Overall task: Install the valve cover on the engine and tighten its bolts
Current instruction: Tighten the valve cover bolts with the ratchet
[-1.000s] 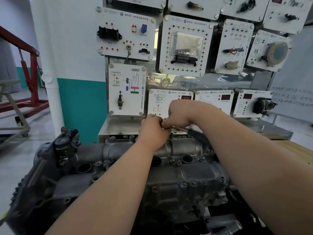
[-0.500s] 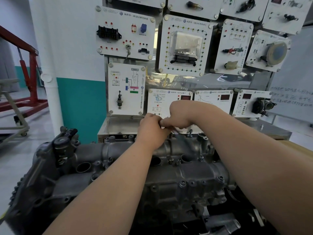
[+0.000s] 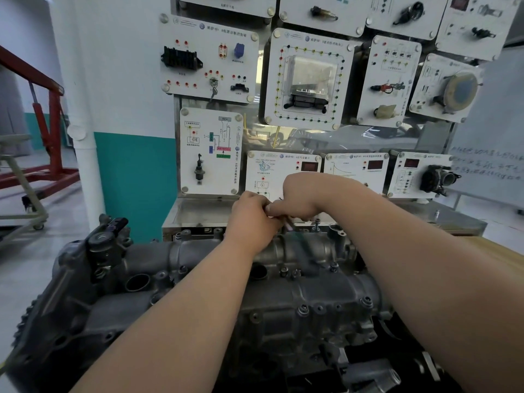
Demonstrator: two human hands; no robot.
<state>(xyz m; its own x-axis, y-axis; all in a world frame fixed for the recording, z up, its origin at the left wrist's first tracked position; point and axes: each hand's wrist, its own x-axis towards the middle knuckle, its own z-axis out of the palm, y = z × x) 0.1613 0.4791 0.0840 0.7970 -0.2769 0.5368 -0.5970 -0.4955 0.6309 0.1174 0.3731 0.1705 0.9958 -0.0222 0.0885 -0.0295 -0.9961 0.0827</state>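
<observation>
Both hands (image 3: pixel 252 219) (image 3: pixel 297 195) grip a tool (image 3: pixel 289 226) by the cover's (image 3: pixel 326 290) far edge.

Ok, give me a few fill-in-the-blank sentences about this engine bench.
1. The left hand and right hand meet over a blurred tool at the valve cover's ___ edge.
2. The engine hoist at the picture's left is painted ___.
3. The upright pipe against the wall is ___.
4. A ___ hangs from the lock on the upper-left panel.
Missing words: far; red; white; key.
</observation>
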